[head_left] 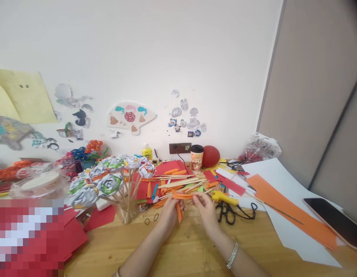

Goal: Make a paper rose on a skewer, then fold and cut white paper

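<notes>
Clamping orange paper (184,196) in fingers of left hand (168,214), pinching one end between fingertips of right hand (206,209), apparently to keep it taut.

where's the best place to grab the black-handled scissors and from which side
Probably by the finger loops of the black-handled scissors, from the near side with the right hand, the closer one: the loops point toward the wearer, nearer than the yellow glue gun, while the blades don't show.
</notes>
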Available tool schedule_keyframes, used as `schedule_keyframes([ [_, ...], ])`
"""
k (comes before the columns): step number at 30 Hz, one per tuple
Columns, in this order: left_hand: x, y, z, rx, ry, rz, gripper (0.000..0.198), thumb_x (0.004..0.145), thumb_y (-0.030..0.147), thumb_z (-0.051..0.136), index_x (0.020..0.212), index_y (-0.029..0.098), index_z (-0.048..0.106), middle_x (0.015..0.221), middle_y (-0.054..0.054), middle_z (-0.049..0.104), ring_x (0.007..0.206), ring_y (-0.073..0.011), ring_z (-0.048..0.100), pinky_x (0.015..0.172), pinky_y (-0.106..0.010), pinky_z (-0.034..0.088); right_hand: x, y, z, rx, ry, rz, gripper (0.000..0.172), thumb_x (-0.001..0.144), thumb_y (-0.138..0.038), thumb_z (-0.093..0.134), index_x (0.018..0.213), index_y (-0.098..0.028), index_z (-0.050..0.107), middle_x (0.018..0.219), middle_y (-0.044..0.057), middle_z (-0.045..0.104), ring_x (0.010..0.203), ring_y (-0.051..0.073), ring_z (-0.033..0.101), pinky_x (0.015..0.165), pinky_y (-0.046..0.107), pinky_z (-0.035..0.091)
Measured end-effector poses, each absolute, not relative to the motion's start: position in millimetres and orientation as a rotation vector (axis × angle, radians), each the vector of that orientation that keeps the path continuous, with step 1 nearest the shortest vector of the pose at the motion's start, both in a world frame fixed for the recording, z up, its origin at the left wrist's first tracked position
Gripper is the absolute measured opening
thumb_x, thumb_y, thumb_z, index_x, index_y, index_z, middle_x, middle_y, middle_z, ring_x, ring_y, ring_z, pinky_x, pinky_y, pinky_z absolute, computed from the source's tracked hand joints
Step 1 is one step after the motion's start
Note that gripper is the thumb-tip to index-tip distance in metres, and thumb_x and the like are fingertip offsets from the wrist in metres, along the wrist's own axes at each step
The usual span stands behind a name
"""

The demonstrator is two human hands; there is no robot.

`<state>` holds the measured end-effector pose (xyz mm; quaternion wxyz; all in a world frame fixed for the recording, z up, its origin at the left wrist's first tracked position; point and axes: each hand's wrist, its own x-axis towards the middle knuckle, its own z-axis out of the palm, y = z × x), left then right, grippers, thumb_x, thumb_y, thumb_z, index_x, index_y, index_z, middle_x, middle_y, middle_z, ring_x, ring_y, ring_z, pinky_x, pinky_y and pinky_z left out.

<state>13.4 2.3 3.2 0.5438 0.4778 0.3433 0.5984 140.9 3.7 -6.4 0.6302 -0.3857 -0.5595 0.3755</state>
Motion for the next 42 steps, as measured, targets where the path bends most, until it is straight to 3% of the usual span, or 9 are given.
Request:
schedule_keyframes([
  [8, 7, 2, 9, 1.022, 0.772, 1.407, 0.026, 0.067, 0.038, 0.062, 0.067, 0.018, 0.046, 0.052, 0.007, 0.045, 0.039, -0.0042, 0.032, 0.041, -0.018, 0.029, 139, 2, -9, -0.879, -1.415, 0.847, 0.017, 0.075, -0.028, 0.055, 0.089, -0.018, 0.057, 0.090, 0.006, 0.063, 0.083, 0.019, 0.060, 0.074, 0.030, 0.048],
  [16, 8, 4, 3, 1.083, 0.845, 1.351, 0.034, 0.063, 0.042, 0.068, 0.061, 0.017, 0.045, 0.045, 0.008, 0.045, 0.036, -0.0035, 0.030, 0.039, -0.018, 0.026, 140, 2, -11, -0.938, -1.631, 0.690, 0.018, 0.082, -0.026, 0.044, 0.082, -0.018, 0.060, 0.067, 0.002, 0.063, 0.058, 0.016, 0.058, 0.054, 0.026, 0.047],
  [21, 10, 0, 9, 1.039, 0.789, 1.312, 0.032, 0.069, 0.046, 0.059, 0.065, 0.018, 0.045, 0.049, 0.007, 0.048, 0.034, -0.0027, 0.029, 0.038, -0.018, 0.027, 145, 2, -15, -0.913, -1.778, 0.511, 0.026, 0.080, -0.015, 0.043, 0.096, -0.022, 0.062, 0.090, 0.006, 0.064, 0.084, 0.021, 0.057, 0.077, 0.035, 0.044],
  [25, 10, 1, 11, 1.002, 0.791, 1.327, 0.026, 0.068, 0.038, 0.061, 0.065, 0.017, 0.046, 0.047, 0.007, 0.048, 0.034, -0.0022, 0.028, 0.037, -0.017, 0.026, 147, -1, -15, -0.899, -2.001, 0.223, 0.036, 0.082, -0.010, 0.037, 0.109, -0.021, 0.057, 0.090, 0.009, 0.061, 0.085, 0.022, 0.055, 0.076, 0.036, 0.046],
  [30, 5, 4, 11, 0.966, 0.789, 1.348, 0.016, 0.066, 0.024, 0.059, 0.076, 0.017, 0.050, 0.047, 0.008, 0.048, 0.034, -0.0026, 0.029, 0.038, -0.016, 0.025, 148, -2, -15, -0.871, -2.105, 0.101, 0.034, 0.084, -0.018, 0.043, 0.117, -0.022, 0.051, 0.098, 0.009, 0.059, 0.090, 0.022, 0.053, 0.078, 0.038, 0.047],
  [35, 5, 3, 12, 0.982, 0.746, 1.336, 0.021, 0.068, 0.031, 0.063, 0.075, 0.016, 0.051, 0.052, 0.007, 0.049, 0.038, -0.0031, 0.032, 0.041, -0.017, 0.027, 147, 0, -15, -0.902, -1.901, 0.295, 0.029, 0.084, -0.015, 0.040, 0.103, -0.020, 0.061, 0.092, 0.009, 0.064, 0.088, 0.022, 0.057, 0.080, 0.038, 0.046],
  [38, 9, 0, 11, 0.983, 0.697, 1.355, 0.029, 0.067, 0.039, 0.065, 0.081, 0.017, 0.052, 0.056, 0.007, 0.046, 0.044, -0.0043, 0.037, 0.046, -0.017, 0.032, 143, -2, -11, -0.939, -1.691, 0.519, 0.023, 0.084, -0.020, 0.042, 0.096, -0.019, 0.062, 0.086, 0.007, 0.066, 0.078, 0.020, 0.061, 0.069, 0.032, 0.049],
  [42, 15, -6, 8, 0.961, 0.645, 1.320, 0.038, 0.073, 0.052, 0.053, 0.088, 0.016, 0.054, 0.058, 0.005, 0.045, 0.051, -0.0089, 0.044, 0.052, -0.022, 0.038, 135, -7, -7, -0.886, -1.628, 0.852, 0.019, 0.082, -0.027, 0.046, 0.087, -0.016, 0.061, 0.075, 0.004, 0.066, 0.067, 0.017, 0.061, 0.059, 0.026, 0.048],
])
